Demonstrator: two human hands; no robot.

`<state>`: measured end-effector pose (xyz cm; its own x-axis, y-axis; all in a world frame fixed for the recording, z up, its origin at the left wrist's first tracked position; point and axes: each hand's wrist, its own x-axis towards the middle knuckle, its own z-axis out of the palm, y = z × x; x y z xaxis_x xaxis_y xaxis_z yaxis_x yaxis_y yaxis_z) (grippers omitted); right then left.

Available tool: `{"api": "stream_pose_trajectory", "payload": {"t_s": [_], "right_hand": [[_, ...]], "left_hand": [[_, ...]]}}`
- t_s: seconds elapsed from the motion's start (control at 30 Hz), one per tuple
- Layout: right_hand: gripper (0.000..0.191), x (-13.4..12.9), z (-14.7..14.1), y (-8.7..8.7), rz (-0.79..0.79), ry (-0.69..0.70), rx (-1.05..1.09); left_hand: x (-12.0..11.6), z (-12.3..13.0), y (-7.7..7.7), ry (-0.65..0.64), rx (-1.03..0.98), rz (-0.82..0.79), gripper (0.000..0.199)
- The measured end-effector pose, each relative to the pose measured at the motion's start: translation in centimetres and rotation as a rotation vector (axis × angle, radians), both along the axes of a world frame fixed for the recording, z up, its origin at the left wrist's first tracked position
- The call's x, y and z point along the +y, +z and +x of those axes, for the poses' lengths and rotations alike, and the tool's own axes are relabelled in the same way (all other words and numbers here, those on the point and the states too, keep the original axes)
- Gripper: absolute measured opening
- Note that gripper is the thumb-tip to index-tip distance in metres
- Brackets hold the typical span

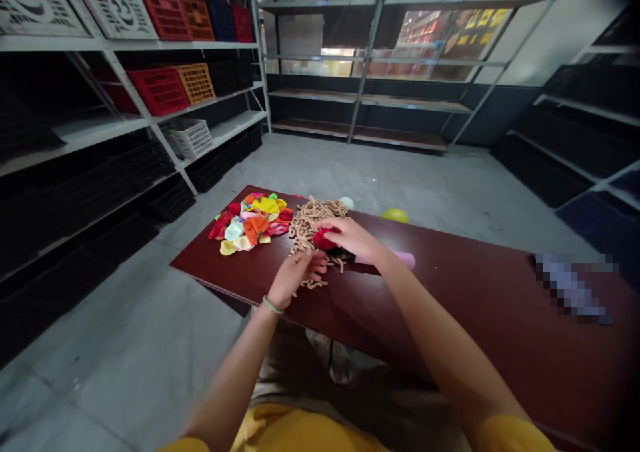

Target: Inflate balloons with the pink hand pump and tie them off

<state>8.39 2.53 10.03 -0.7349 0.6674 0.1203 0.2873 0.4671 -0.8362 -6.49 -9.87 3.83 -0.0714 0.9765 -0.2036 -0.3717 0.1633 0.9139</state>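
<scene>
My right hand point(350, 237) is closed on a red piece point(325, 239) that looks soft, like fabric or a limp balloon. It is over a heap of beige, curly, worm-like pieces point(320, 211). Just below it, my left hand point(300, 273) is open with its fingers slightly bent, close to the near side of the heap. Something black shows under my right hand, mostly hidden. Left of the heap lies a pile of colourful soft pieces point(255, 222) in red, yellow, orange and pale green. A pink cylinder point(406, 260) lies behind my right wrist.
The dark red table point(475, 292) carries a blurred-out object point(573, 289) on its right. Beyond its far edge, a yellow round thing point(395, 215) and a pale one point(347, 203) show. Metal shelves point(315, 95) stand behind; crates point(163, 89) fill those on the left.
</scene>
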Motion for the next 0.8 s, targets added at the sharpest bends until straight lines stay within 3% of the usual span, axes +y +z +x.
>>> {"api": "stream_pose_trajectory", "payload": {"t_s": [0.1,0.2,0.3,0.47,0.57,0.7,0.8], "right_hand": [[0.028,-1.4,1.8,1.1,0.153,-0.043,-0.012],[0.020,-2.9,3.4,1.4,0.278,-0.128,-0.058],[0.015,-3.8,4.8,0.7,0.362,-0.196,-0.073],[0.026,-3.7,7.6,-1.3,0.422,-0.309,-0.065],[0.029,-2.5,9.9,-2.9,0.517,-0.365,-0.197],[0.047,-0.9,12.1,-5.7,0.626,-0.246,-0.475],[0.059,-0.7,12.6,-7.5,0.656,-0.216,-0.541]], "left_hand": [[1.1,2.6,0.2,-0.050,-0.249,-0.046,0.050],[2.4,4.6,0.6,0.061,-0.413,0.014,0.045],[3.7,6.2,1.2,0.136,-0.447,0.125,0.030],[5.7,7.0,1.6,0.237,-0.478,0.183,0.016],[7.0,6.5,1.7,0.226,-0.458,0.165,0.016],[9.1,5.5,1.6,0.211,-0.416,0.174,0.017],[11.0,4.7,1.3,0.188,-0.399,0.186,0.017]]}}
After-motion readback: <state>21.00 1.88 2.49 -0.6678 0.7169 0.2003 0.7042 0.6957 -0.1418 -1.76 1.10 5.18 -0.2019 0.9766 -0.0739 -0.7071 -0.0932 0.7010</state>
